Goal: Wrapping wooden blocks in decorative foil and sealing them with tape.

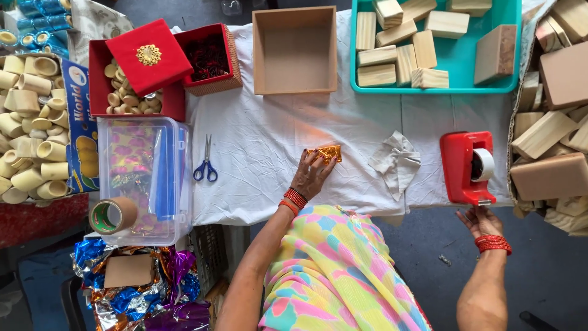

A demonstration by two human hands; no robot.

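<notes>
near the middle of the frame the left hand (311, 175) lies flat, fingers spread, pinning a gold foil-wrapped block (327, 152) to the white-clothed counter (269, 141). at lower right the right hand (481, 219) reaches, half open and holding nothing, to the near edge of the red tape dispenser (468, 167). if the flat hand slackens, the foil may well spring loose; a one-handed pull could drag the dispenser off the counter's edge.
</notes>
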